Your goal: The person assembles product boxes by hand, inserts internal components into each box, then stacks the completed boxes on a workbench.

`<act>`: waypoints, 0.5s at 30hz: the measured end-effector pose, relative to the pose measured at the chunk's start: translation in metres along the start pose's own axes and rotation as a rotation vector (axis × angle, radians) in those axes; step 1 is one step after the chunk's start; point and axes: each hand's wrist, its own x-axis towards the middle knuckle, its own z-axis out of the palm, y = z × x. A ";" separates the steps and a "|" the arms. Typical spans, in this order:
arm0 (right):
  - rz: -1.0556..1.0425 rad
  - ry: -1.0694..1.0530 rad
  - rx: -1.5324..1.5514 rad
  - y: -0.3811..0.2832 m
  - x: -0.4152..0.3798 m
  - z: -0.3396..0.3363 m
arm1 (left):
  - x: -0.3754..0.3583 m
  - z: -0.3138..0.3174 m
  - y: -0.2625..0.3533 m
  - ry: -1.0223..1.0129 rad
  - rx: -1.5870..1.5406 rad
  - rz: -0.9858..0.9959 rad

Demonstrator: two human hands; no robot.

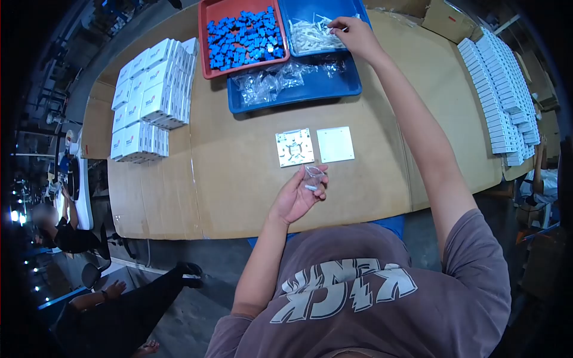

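My left hand (298, 197) is closed around a small clear plastic bag (313, 177), which has a small white piece (311, 187) inside. Just beyond it, a white square plate with cut-outs and fittings (294, 147) and a plain white square plate (335, 144) lie side by side on the table. My right hand (356, 37) reaches over a blue tray (288, 43) of thin white plastic parts (310, 34). Its thumb and fingers are pinched together; what lies between them is too small to make out.
Left of the blue tray is a red tray (203, 53) of blue pieces (245, 39). A second blue tray (286, 106) holds clear plastic bags (268, 83). White boxes are stacked at left (149, 98) and right (498, 95) of the cardboard-covered table (239, 197). Other people are nearby.
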 end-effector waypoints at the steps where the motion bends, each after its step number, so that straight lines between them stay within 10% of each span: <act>1: 0.017 0.019 -0.072 0.003 0.012 0.001 | 0.000 -0.001 0.000 -0.003 -0.003 -0.002; 15: -0.162 -0.099 -0.510 0.039 0.077 0.046 | 0.005 -0.005 0.001 -0.008 -0.056 -0.034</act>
